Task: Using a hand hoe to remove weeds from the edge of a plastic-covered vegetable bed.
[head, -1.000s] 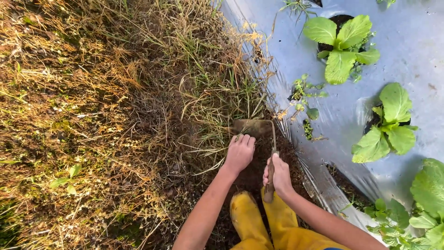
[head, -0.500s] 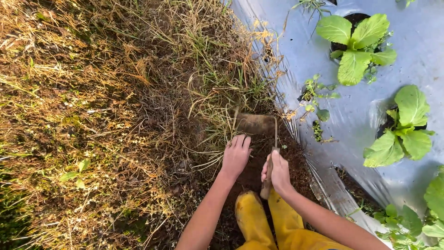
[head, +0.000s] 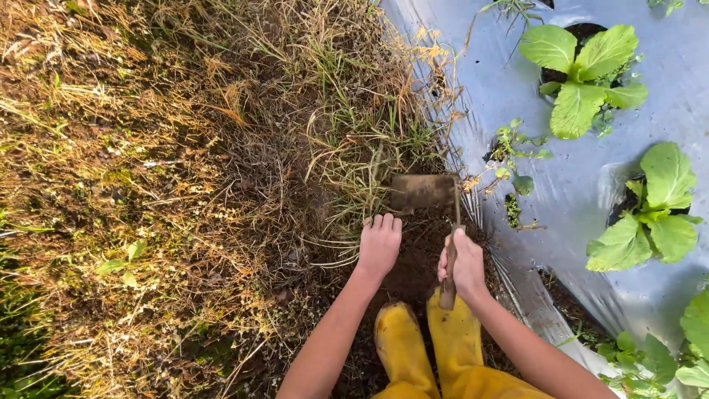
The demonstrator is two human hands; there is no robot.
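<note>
Two hands work at one small hoe [head: 436, 214] here, though only our right hand [head: 465, 264] grips it: the fingers are closed round the wooden handle, whose end pokes out below the palm, while the thin shank runs forward to a flat rusty blade [head: 421, 191] set edge-down in the ground. We judge the short grip gives us control so close to the plants. Our left hand [head: 379, 244] holds nothing; it lies palm-down with fingers loosely spread on the dark soil [head: 413, 255] just behind the blade, apparently to steady us as we lean in. That soil is a bare scraped patch reaching back to our yellow boots [head: 425, 347], which stand together just beneath the hands. Ahead and to the left lies a thick mat of dry grass [head: 170, 170], straw-coloured with a few green blades near the tool. To the right, grey plastic mulch [head: 583, 177] covers the bed, its crumpled edge running beside the hoe. Leafy green seedlings [head: 583, 74] grow through holes cut in the sheet, well apart from the blade, and small weeds [head: 513, 148] sprout at the sheet's margin between them and us.
</note>
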